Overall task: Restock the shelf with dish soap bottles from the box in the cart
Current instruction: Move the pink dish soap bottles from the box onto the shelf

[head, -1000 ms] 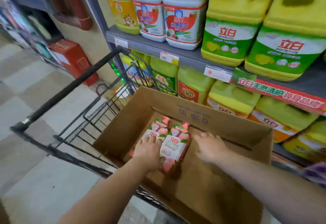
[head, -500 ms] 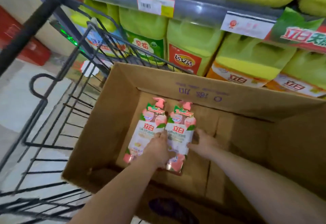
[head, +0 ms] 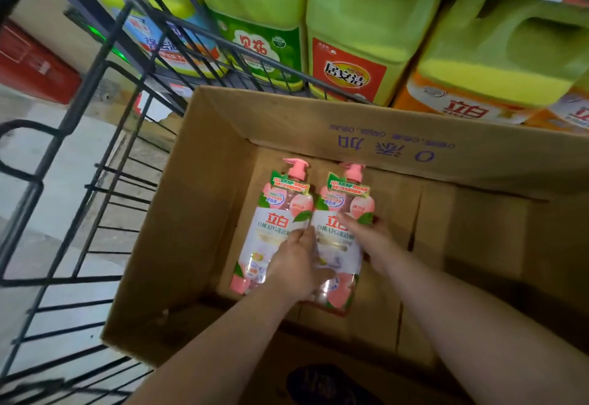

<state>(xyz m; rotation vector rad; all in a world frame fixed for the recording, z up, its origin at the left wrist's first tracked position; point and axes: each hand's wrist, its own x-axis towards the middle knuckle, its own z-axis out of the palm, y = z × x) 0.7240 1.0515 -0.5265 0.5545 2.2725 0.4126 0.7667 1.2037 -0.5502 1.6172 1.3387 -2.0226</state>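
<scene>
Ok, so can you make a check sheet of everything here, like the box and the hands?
Surface: floor of the cardboard box, which sits in the wire cart.
Job's things: two pink pump bottles lying side by side, left bottle and right bottle.
Clutter: nothing seen.
Hands: left hand rests on the left bottle, grip unclear; right hand holds the right bottle.
Cables: nothing seen.
Surroundings: big green jugs behind the cart; red box at far left.

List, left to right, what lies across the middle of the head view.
cart's wire side → box's left wall → left pink bottle → right pink bottle → bare box floor
</scene>
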